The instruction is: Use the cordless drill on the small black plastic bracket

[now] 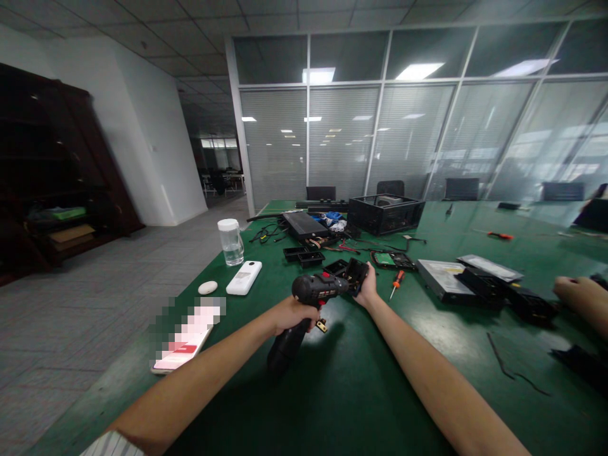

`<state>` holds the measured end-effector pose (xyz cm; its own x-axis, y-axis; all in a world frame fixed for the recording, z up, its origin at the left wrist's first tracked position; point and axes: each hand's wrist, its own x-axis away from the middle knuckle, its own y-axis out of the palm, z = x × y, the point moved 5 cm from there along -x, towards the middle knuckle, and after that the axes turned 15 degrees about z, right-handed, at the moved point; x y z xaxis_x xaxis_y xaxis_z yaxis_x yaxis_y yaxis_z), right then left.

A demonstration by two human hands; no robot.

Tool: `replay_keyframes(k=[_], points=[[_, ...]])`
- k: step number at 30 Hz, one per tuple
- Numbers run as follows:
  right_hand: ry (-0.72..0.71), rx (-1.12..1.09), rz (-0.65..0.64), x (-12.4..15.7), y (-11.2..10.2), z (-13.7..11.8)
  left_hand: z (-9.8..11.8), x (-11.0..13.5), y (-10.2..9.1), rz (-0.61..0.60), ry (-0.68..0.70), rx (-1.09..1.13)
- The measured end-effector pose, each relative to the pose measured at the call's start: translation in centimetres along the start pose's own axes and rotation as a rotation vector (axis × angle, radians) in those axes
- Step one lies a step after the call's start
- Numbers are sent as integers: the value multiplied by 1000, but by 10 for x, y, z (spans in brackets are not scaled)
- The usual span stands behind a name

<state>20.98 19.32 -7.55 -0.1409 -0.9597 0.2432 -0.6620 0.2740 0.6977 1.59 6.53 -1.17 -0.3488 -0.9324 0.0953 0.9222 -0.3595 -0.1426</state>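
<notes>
My left hand [293, 315] is closed round the grip of a black cordless electric screwdriver [308, 297] with a red switch, held above the green table [342, 380]. Its nose points right at a small black plastic part [355, 275] that my right hand [367, 290] grips from below. Both hands hover over the table's middle, arms stretched forward. A small orange-handled screwdriver [396, 280] lies just right of my right hand.
A phone [183, 351], white remote [244, 277], white oval object [208, 287] and glass jar [230, 242] sit at the left edge. Black trays [304, 255], a black crate [384, 214], cables and dismantled electronics [456, 282] lie beyond. Another person's hand [582, 296] rests at far right.
</notes>
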Motion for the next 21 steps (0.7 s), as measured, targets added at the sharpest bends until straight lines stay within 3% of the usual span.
replay_keyframes(k=[21], points=[[11,-16,4,-5,-2,2,0,-1,0,-29,2,15]])
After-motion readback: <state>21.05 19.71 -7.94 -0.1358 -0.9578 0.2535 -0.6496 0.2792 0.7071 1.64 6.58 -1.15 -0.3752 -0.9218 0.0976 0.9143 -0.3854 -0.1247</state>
